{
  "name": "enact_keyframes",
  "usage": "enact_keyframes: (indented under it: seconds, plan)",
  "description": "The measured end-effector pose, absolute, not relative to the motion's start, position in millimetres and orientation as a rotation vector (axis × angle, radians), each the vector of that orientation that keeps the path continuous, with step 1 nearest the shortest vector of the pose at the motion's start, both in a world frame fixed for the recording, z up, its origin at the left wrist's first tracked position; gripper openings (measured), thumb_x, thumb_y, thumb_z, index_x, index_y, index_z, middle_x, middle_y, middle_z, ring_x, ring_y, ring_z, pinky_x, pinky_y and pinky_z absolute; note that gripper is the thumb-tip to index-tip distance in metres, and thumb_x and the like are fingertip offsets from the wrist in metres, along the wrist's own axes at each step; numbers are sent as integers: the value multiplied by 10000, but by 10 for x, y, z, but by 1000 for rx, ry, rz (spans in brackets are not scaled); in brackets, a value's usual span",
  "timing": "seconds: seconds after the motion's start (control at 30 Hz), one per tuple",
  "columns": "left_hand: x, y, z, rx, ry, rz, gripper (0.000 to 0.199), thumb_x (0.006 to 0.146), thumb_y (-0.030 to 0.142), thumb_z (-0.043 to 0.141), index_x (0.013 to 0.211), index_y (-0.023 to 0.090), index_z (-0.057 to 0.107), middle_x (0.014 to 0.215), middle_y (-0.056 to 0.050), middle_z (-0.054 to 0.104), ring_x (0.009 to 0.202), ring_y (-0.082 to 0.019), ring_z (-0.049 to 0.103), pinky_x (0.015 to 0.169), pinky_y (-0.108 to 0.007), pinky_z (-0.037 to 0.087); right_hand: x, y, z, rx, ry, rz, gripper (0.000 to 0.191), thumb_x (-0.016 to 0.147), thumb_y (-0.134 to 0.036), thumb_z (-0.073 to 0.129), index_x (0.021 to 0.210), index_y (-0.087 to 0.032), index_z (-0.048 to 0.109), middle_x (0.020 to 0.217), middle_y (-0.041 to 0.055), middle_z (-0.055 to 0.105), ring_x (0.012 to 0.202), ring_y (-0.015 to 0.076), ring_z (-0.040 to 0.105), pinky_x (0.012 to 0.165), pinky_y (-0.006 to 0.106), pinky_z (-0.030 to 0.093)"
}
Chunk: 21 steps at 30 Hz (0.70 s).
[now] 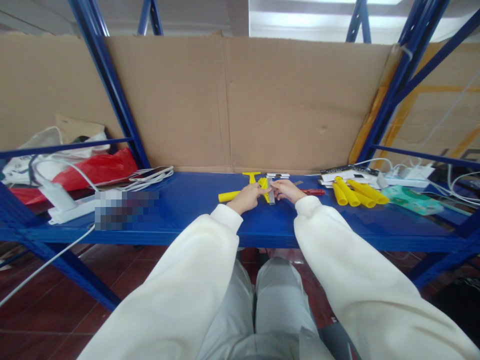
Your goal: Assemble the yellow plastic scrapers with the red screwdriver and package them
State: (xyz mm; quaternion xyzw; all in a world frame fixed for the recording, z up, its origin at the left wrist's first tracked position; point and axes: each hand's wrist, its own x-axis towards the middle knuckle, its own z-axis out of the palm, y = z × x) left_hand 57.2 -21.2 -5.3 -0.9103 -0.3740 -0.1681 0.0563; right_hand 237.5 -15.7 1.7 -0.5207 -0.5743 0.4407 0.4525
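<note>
Above the blue shelf, my left hand [245, 197] is closed on a yellow plastic piece [265, 190] that looks like a scraper head. My right hand [286, 190] pinches a thin flat metal blade [272, 198], which lies against the right side of the yellow piece. Whether the two parts are joined cannot be made out. Beside my left hand lies a yellow tube handle [227, 196], with a yellow T-shaped piece [251, 177] just behind. A red-handled tool [314, 192] rests right of my right hand, partly covered by it.
Several yellow tubes [345, 192] lie to the right, near white papers [348, 175] and a green packet [412, 199]. A white power strip [71, 212], cables and a red bag [99, 169] are at left. Cardboard [277, 100] closes off the back between blue posts.
</note>
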Motion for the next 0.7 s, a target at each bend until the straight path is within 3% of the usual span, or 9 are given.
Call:
enact_keyframes:
  seconds: [0.17,0.37,0.53,0.7]
  plan:
    - [619,-241,-53,-2782,-1054,-572,580,886,14,409,1379,249,604,972,-85,597,984,-196,597,919,-318,484,2396,-106,-14,-1180,-1393,1071,303,881,-242,657,615,-176,528,545,-11,560,491,98,520,451,197,418]
    - [623,-264,-46,-2731,-1022,-555,555,901,35,409,1378,241,602,977,-87,609,996,-196,607,918,-315,492,2429,-24,-72,-1100,-1443,1022,350,801,-317,739,581,-190,499,513,-33,517,469,92,459,478,222,397]
    - [630,-330,-17,-2684,-1045,-442,503,947,121,398,1404,242,569,1067,-102,625,1036,-216,623,912,-327,501,2447,31,-127,-1119,-1459,997,388,776,-331,751,559,-193,460,494,-53,470,476,80,419,504,216,381]
    - [638,-381,23,-2677,-1104,-366,473,984,204,387,1425,274,542,1141,-95,625,1075,-221,631,915,-319,501,2437,12,-141,-1123,-1469,1023,359,769,-351,750,595,-191,480,547,-40,528,527,89,479,517,201,417]
